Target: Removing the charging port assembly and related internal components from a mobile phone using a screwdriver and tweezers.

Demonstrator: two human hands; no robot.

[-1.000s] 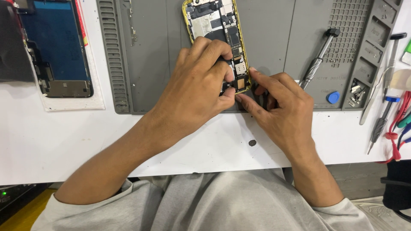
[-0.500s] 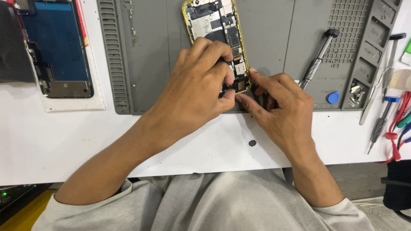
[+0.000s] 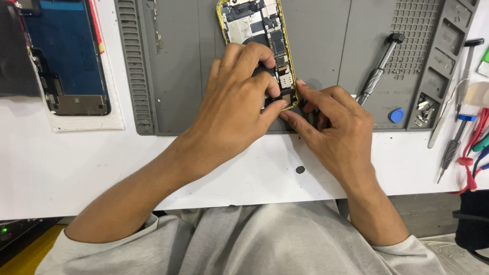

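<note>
An opened phone (image 3: 257, 30) with a yellow frame lies on a grey work mat (image 3: 178, 66), its circuit boards exposed. My left hand (image 3: 237, 107) covers the phone's lower half, fingers curled over it and thumb pressing at its bottom right corner. My right hand (image 3: 336, 130) meets it from the right, with index finger and thumb tips at that same lower corner. Whatever small part sits between the fingertips is hidden.
A detached phone screen (image 3: 63, 56) lies face down at the left on white paper. On the mat's right lie a screwdriver (image 3: 377, 71) and a blue pick (image 3: 396, 115); more tools (image 3: 456, 137) and red cables sit at the far right. A dark spot (image 3: 300, 169) marks the white table.
</note>
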